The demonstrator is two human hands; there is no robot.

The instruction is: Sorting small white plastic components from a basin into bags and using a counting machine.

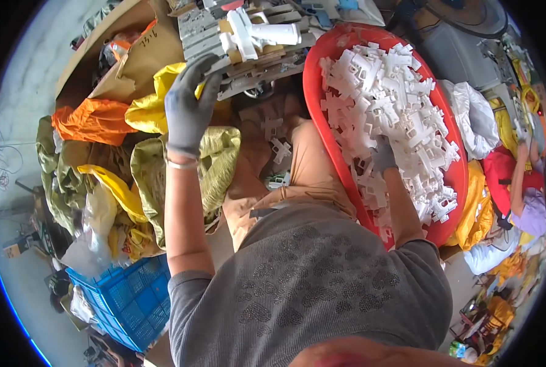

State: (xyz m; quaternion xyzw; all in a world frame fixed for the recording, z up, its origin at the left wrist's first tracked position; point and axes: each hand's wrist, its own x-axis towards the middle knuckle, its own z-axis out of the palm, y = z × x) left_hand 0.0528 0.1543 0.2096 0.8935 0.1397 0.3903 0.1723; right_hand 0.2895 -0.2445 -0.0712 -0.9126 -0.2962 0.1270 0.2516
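Note:
My left hand [189, 110], in a grey glove, is raised beside the near-left edge of the slatted workbench [202, 43]. Its fingers are apart, with nothing visible between them. On the bench lies a white plastic part [261, 33] with a toy-pistol-like shape. My right hand [383, 154], also gloved in grey, reaches into a red oval tub [314, 92] heaped with white plastic parts [389, 85]. Its fingers are hidden among the pieces, so I cannot see whether they grip one.
An open woven green sack [221, 162] stands left of my legs, near yellow [147, 110] and orange bags [89, 122]. Farther left are a cardboard box [141, 67] and a blue crate [132, 306]. Another person's arm [519, 177] shows at far right.

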